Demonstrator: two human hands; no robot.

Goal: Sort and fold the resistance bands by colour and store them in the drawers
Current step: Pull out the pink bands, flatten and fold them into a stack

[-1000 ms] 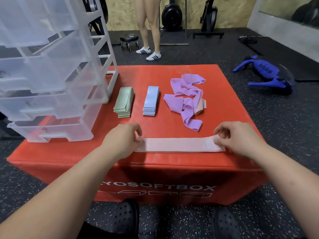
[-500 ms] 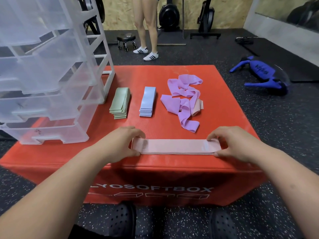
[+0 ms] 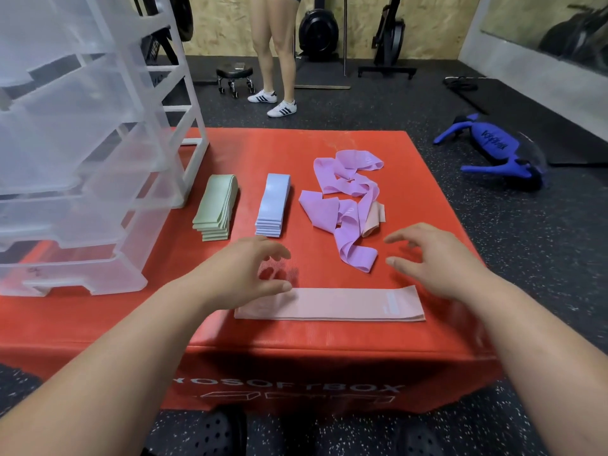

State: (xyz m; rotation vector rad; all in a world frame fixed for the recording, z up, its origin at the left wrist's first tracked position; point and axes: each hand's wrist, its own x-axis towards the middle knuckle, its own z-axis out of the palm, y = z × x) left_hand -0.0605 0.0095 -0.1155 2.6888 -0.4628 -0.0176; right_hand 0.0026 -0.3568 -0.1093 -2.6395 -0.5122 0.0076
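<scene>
A flat pink band point(image 3: 332, 305) lies across the near edge of the red soft box point(image 3: 296, 146). Just above its left end hovers my left hand point(image 3: 243, 271), fingers loosely curved and empty. My right hand point(image 3: 434, 258) floats above the band's right end, fingers spread, holding nothing. Behind them are a folded green stack point(image 3: 215, 207), a folded blue stack point(image 3: 273, 205), and a loose tangle of purple bands point(image 3: 345, 205) with another pink band point(image 3: 373, 220) partly under it. The clear plastic drawer unit point(image 3: 82, 159) stands at the left.
A person's legs in white sneakers point(image 3: 273, 103) stand on the gym floor beyond the box, near a small wheeled stool point(image 3: 234, 75). A blue piece of gym equipment point(image 3: 493, 153) lies on the floor to the right. My dark shoes show below the box front.
Both hands let go of the pink band's ends and lifted forward off it. The band stays flat on the box.
</scene>
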